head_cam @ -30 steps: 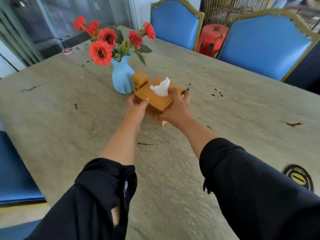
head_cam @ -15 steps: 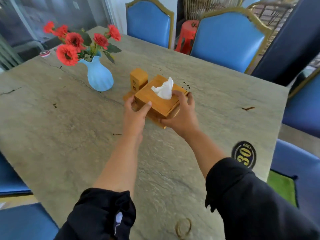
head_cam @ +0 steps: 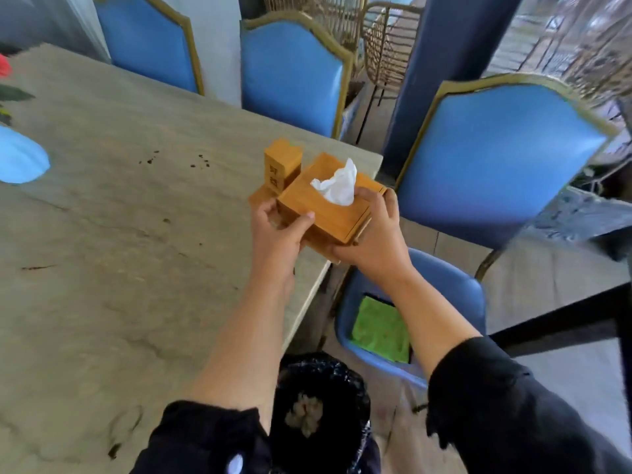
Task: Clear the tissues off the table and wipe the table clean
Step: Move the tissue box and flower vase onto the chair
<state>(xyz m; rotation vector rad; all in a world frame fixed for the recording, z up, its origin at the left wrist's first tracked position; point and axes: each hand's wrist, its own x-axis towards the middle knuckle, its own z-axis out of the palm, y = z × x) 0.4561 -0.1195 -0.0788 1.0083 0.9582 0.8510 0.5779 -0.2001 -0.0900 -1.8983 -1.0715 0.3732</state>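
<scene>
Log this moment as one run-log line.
left hand grips tissue box | right hand grips it | box at table corner | cloth on chair seat

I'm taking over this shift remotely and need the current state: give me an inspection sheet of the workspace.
Surface: stone-look table, dark spots and stains on it.
Job's things: wooden tissue box, a white tissue sticking out of its top, held above the table's right edge; green cloth on a blue chair seat.
Clutter: blue vase at the left edge.
Grippers: left hand and right hand both grip the box.
Cables: nothing seen.
Surroundings: blue chairs; black-lined bin beside the table.
</scene>
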